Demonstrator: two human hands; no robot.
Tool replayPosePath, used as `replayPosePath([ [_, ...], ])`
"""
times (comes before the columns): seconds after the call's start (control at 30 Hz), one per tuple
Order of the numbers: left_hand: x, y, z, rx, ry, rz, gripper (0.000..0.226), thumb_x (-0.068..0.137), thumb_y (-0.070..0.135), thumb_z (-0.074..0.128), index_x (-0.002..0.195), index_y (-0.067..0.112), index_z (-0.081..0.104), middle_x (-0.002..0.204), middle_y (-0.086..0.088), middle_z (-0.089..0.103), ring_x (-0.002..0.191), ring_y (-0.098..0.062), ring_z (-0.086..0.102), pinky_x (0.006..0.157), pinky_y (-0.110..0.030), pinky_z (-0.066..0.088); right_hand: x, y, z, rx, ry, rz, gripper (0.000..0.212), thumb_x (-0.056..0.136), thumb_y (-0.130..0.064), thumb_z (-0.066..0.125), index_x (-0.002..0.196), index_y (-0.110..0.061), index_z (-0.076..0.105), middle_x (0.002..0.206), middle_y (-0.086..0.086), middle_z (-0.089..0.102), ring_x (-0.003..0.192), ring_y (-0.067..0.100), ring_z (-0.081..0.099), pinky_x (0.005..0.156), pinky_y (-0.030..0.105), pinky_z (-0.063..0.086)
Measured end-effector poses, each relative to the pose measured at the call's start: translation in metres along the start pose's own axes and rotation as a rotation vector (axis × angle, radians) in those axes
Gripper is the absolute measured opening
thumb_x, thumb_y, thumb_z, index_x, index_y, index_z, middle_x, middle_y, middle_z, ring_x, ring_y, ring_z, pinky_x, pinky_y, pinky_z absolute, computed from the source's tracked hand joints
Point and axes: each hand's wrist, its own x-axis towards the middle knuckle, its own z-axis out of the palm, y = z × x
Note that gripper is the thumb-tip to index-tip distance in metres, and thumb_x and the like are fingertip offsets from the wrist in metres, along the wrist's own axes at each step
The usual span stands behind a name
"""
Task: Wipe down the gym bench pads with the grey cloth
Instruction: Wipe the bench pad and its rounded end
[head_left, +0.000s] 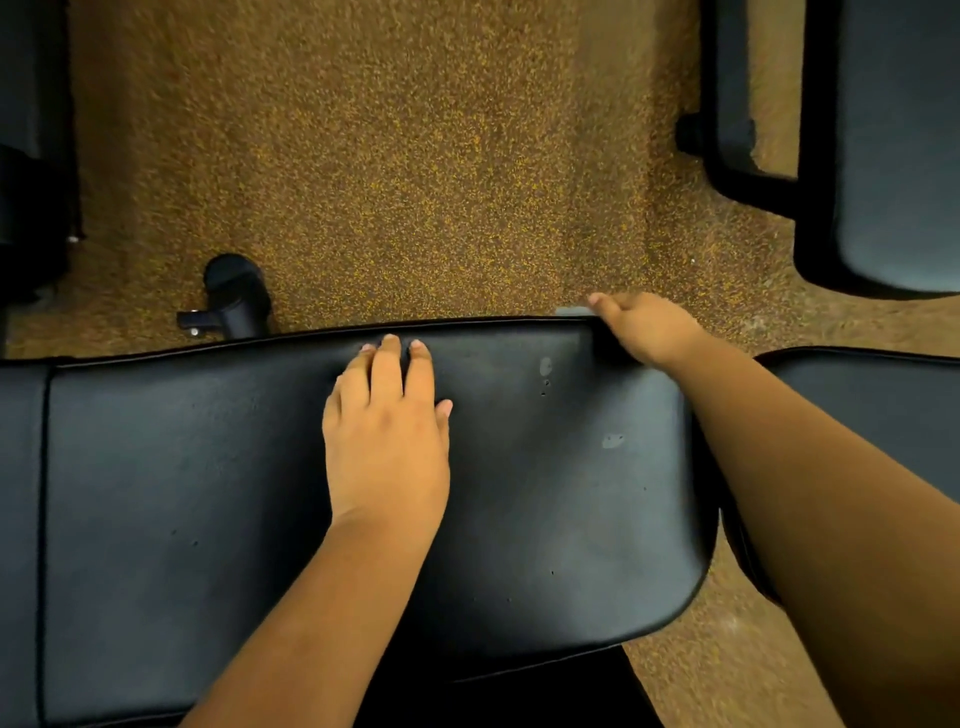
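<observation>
A long black padded bench pad (208, 467) fills the lower part of the view, with small scuffs and pale marks near its right end. My left hand (387, 441) rests flat on the pad near its far edge, fingers straight. My right hand (644, 327) reaches to the pad's far right corner, its fingers curled over the edge. A thin sliver of the grey cloth (571, 311) shows just left of those fingers; the rest of the cloth is hidden under the hand.
A second black pad (872, 405) lies to the right, partly behind my right forearm. Another padded bench with a black frame (898, 156) stands at the upper right. A black frame foot (234, 296) pokes out beyond the pad. Speckled brown floor (415, 156) lies beyond.
</observation>
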Motion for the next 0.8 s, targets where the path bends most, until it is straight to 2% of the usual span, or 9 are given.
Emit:
replayPosePath([
  [0.1, -0.001, 0.001, 0.001, -0.001, 0.013, 0.001, 0.058, 0.086, 0.030, 0.068, 0.136, 0.006, 0.052, 0.135, -0.017, 0.052, 0.124, -0.036, 0.048, 0.094, -0.050, 0.046, 0.001, -0.024, 0.006, -0.076, 0.028, -0.012, 0.054, 0.100, -0.054, 0.024, 0.134, -0.024, 0.054, 0.136, 0.015, 0.056, 0.125, 0.037, 0.050, 0.104, 0.046, 0.037],
  [0.17, 0.000, 0.001, 0.001, -0.004, 0.018, -0.003, 0.058, 0.085, 0.029, 0.069, 0.136, 0.006, 0.052, 0.135, -0.017, 0.052, 0.124, -0.037, 0.048, 0.094, -0.051, 0.046, -0.001, -0.049, 0.015, -0.106, 0.050, -0.064, 0.055, 0.098, -0.058, 0.022, 0.131, -0.030, 0.055, 0.134, 0.009, 0.058, 0.123, 0.035, 0.052, 0.106, 0.051, 0.034],
  [0.27, 0.001, 0.002, 0.001, -0.003, 0.030, -0.003, 0.058, 0.083, 0.028, 0.071, 0.134, 0.005, 0.054, 0.133, -0.018, 0.053, 0.122, -0.037, 0.048, 0.092, -0.051, 0.047, -0.010, -0.078, 0.028, -0.105, 0.079, -0.209, 0.050, 0.103, -0.049, 0.021, 0.122, -0.025, 0.060, 0.124, 0.009, 0.063, 0.117, 0.033, 0.055, 0.097, 0.042, 0.035],
  [0.33, 0.001, 0.002, 0.000, -0.003, 0.034, -0.005, 0.059, 0.082, 0.028, 0.072, 0.133, 0.005, 0.054, 0.133, -0.018, 0.053, 0.121, -0.038, 0.048, 0.091, -0.051, 0.047, -0.015, -0.076, 0.031, -0.089, 0.136, -0.223, 0.049, 0.103, -0.046, 0.021, 0.119, -0.025, 0.062, 0.119, 0.009, 0.065, 0.114, 0.033, 0.055, 0.096, 0.042, 0.033],
  [0.47, 0.001, 0.002, 0.002, -0.010, 0.034, -0.002, 0.058, 0.082, 0.028, 0.073, 0.133, 0.005, 0.055, 0.133, -0.018, 0.053, 0.121, -0.038, 0.049, 0.090, -0.051, 0.048, -0.017, -0.036, 0.029, -0.084, 0.267, -0.098, 0.050, 0.103, -0.045, 0.020, 0.124, -0.024, 0.061, 0.129, 0.008, 0.060, 0.122, 0.035, 0.048, 0.108, 0.047, 0.027],
  [0.67, 0.000, 0.002, 0.006, -0.011, 0.057, -0.005, 0.058, 0.083, 0.027, 0.072, 0.134, 0.005, 0.054, 0.134, -0.018, 0.053, 0.122, -0.038, 0.049, 0.093, -0.052, 0.046, -0.025, 0.009, 0.026, 0.123, 0.339, 0.211, 0.049, 0.103, -0.047, 0.019, 0.133, -0.026, 0.052, 0.135, 0.012, 0.050, 0.126, 0.040, 0.039, 0.101, 0.056, 0.031],
  [0.73, 0.000, 0.002, 0.006, -0.007, 0.059, -0.007, 0.058, 0.083, 0.027, 0.072, 0.134, 0.005, 0.054, 0.134, -0.018, 0.053, 0.122, -0.038, 0.049, 0.093, -0.051, 0.046, -0.021, 0.007, 0.025, 0.188, 0.316, 0.297, 0.050, 0.103, -0.048, 0.019, 0.134, -0.026, 0.050, 0.138, 0.012, 0.047, 0.129, 0.040, 0.036, 0.102, 0.057, 0.030],
  [0.8, 0.000, 0.002, 0.007, -0.003, 0.065, -0.007, 0.058, 0.083, 0.028, 0.071, 0.134, 0.006, 0.054, 0.134, -0.018, 0.053, 0.122, -0.037, 0.049, 0.093, -0.051, 0.046, -0.017, -0.008, 0.027, 0.141, 0.316, 0.315, 0.049, 0.102, -0.048, 0.020, 0.132, -0.027, 0.053, 0.138, 0.011, 0.048, 0.130, 0.039, 0.035, 0.105, 0.057, 0.027],
])
